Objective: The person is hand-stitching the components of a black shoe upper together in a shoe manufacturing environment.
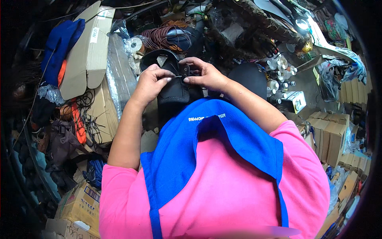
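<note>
A black shoe is held upright in front of my chest, its opening facing up and eyelets along one flap. Pinched in the fingertips of my left hand is a thin pale piece, which touches the shoe's upper; whether it is a lace end or a needle I cannot tell. My right hand grips the eyelet flap from the other side, thumb below and index finger above. The lower part of the shoe is hidden behind the blue apron.
A coil of brown cord and a white spool lie beyond the shoe. At right, several small bottles cluster near a rounded black seat. Cardboard leans at left; cardboard boxes stand at right.
</note>
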`<state>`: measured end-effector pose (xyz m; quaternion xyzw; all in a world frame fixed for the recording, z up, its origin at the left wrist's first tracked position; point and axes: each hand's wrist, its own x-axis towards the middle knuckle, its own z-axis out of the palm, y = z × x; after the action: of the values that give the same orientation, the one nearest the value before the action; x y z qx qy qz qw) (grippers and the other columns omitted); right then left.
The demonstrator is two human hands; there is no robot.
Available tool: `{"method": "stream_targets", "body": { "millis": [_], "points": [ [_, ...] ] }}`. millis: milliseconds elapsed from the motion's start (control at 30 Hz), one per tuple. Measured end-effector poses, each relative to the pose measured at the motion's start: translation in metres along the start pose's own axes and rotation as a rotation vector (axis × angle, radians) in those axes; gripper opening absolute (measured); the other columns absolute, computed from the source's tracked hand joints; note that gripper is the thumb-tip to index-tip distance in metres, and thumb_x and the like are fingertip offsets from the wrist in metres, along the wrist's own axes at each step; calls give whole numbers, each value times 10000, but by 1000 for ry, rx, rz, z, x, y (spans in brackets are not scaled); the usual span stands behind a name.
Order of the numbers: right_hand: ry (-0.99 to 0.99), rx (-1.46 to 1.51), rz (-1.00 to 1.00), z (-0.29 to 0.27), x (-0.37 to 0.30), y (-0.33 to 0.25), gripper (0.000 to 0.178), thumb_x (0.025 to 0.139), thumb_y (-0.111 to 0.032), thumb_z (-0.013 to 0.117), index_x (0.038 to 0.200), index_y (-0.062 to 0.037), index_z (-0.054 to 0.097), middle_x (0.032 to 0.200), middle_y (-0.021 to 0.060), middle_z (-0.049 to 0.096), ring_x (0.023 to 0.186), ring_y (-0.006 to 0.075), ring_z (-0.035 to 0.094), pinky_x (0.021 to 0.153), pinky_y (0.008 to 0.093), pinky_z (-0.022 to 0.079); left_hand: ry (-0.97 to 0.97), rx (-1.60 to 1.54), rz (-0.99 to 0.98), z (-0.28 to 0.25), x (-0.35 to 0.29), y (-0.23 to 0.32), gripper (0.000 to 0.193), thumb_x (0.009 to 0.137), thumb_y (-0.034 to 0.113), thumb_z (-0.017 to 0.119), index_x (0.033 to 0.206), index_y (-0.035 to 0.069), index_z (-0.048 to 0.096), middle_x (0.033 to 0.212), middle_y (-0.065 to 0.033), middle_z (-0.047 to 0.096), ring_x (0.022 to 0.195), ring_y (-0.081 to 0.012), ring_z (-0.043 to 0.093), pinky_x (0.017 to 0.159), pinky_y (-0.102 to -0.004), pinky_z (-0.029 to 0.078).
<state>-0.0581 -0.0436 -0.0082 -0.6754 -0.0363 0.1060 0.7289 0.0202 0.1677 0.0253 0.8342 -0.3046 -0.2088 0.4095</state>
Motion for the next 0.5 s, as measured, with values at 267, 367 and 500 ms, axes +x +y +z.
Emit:
{"method": "stream_targets", "body": {
  "millis": [267, 367, 500],
  "points": [
    [-28, 79, 56, -3, 0, 2, 577, 793, -72, 704, 1308, -129, 449, 1153, 36, 544, 1045, 120, 515, 920, 290, 427, 8, 41, -11, 1, 2, -2, 189, 743, 17, 641, 916, 55, 708, 757, -52, 502, 733, -163, 506, 684, -277, 432],
    [-32, 55, 64, -3, 1, 2, 575, 796, -73, 702, 1308, -126, 447, 1158, 36, 542, 1051, 122, 514, 921, 289, 426, 13, 59, -4, 2, 2, -4, 186, 744, 15, 638, 911, 54, 708, 755, -52, 499, 729, -165, 506, 680, -279, 433],
    [16, -7, -60, 2, 1, 3, 587, 771, -84, 718, 1296, -99, 457, 1193, 64, 529, 1059, 146, 519, 927, 300, 428, 18, 67, 1, 2, 4, -3, 177, 744, 20, 645, 908, 51, 704, 751, -52, 500, 725, -159, 510, 677, -277, 431]
  ]
}}
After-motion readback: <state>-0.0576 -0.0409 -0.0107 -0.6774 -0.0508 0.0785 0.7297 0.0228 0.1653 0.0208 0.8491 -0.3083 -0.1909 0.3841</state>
